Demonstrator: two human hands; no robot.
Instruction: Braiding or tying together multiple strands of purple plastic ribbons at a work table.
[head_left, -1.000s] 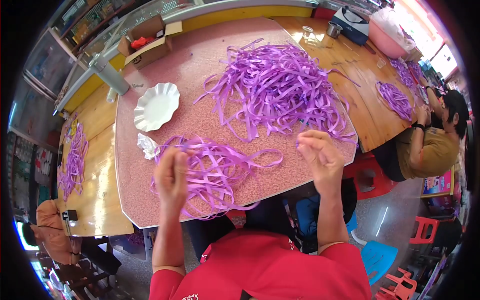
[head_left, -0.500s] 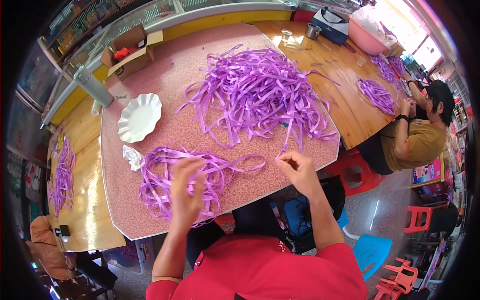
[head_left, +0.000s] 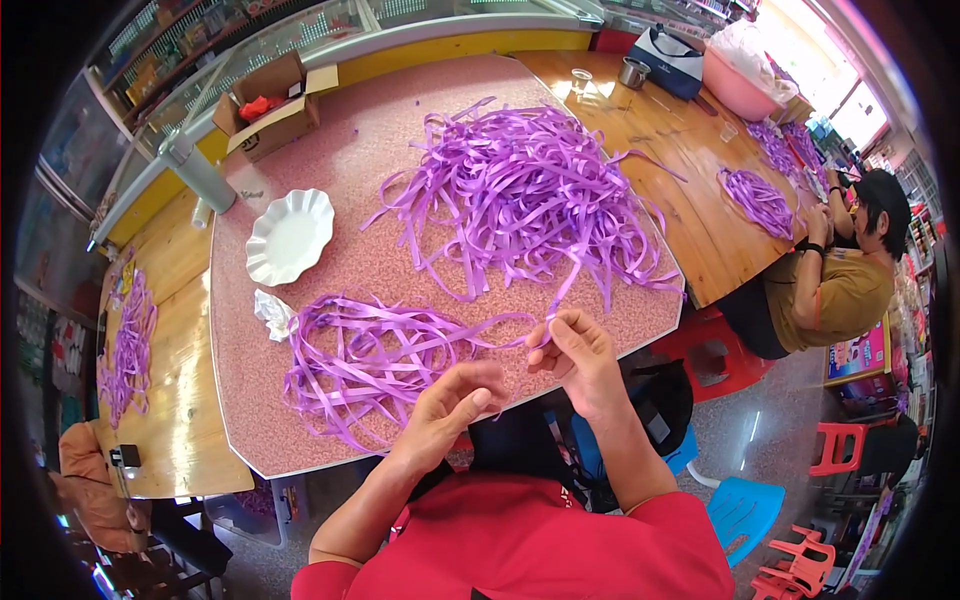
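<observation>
My right hand [head_left: 585,365] pinches a purple ribbon [head_left: 565,290] between thumb and fingers, near the front edge of the pink speckled table [head_left: 380,120]. That ribbon leads up towards a large tangled heap of purple ribbons [head_left: 530,190]. A ribbon loop [head_left: 500,320] from the smaller, flatter pile of purple ribbons [head_left: 370,355] also reaches this hand. My left hand [head_left: 450,410] is held low beside the smaller pile's right side. Its fingers are loosely curved with the thumb apart, and nothing shows in them.
Left on the table are a white scalloped plate [head_left: 290,238], crumpled white paper [head_left: 272,314], a grey-green bottle [head_left: 198,172] and an open cardboard box [head_left: 275,115]. At the right, a person [head_left: 835,275] handles ribbons at a wooden table [head_left: 640,150]. Red stool [head_left: 715,350] and blue chair [head_left: 745,515] stand nearby.
My left hand has moved right and down, off the smaller pile towards my right hand. My right hand has shifted slightly left and down with the ribbon between its fingers.
</observation>
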